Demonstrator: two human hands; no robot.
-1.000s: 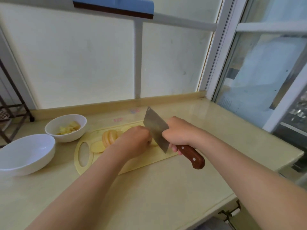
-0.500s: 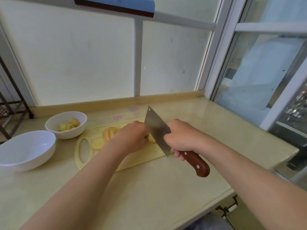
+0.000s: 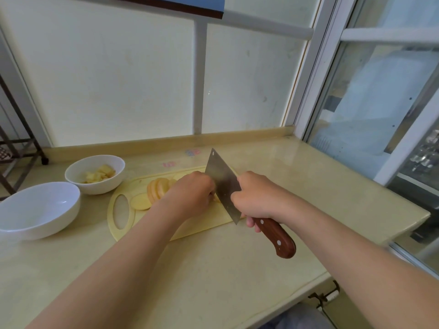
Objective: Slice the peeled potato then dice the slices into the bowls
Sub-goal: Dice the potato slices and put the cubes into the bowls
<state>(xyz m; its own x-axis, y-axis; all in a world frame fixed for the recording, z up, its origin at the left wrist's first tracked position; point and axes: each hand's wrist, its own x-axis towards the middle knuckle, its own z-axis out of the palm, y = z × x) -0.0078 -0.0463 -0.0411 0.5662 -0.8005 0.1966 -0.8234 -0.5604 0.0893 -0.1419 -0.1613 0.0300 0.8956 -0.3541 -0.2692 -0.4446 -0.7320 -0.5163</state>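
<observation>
Gripping the cleaver (image 3: 223, 184), the right hand (image 3: 259, 198) holds it beside the left hand (image 3: 192, 193) — fingers curled, pinning potato (image 3: 217, 200) to the board (image 3: 190, 230).

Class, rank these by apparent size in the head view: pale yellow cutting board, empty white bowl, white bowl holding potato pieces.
1. Pale yellow cutting board.
2. Empty white bowl, nearer the camera and partly cropped, so unsure.
3. White bowl holding potato pieces.
</observation>
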